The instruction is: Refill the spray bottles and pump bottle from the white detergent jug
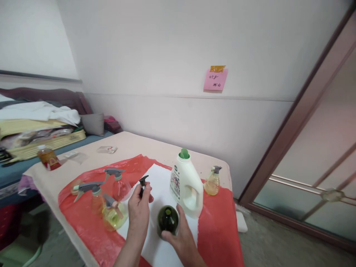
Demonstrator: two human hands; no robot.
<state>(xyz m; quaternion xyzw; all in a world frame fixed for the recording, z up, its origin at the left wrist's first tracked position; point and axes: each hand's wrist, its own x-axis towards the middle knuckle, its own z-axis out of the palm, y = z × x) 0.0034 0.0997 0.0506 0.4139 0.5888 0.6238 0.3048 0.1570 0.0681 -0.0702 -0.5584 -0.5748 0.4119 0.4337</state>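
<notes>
Right hand (180, 237) closed round lower side of dark green bottle (167, 220), fingers wrapped at base, thumb on near side. Bottle upright on white sheet (161, 252), long axis vertical, open neck pointing up toward camera. Left hand (140, 209) closed on black spray head (143, 184), pinched at fingertips, raised above sheet just left of and beyond bottle, apart from neck. Spray head nozzle pointing up and right; dip tube hidden behind fingers, cannot tell length.

White detergent jug (187, 185) with green cap standing just behind bottle, handle toward right hand, nearly touching. Small amber spray bottle (212, 181) beyond jug on red cloth (217, 226). Cluster of clear spray bottles (109, 196) with grey triggers left of left hand, near wrist. Orange-capped bottle (48, 157) at far left table edge, well apart. Pink note (215, 79) on wall.
</notes>
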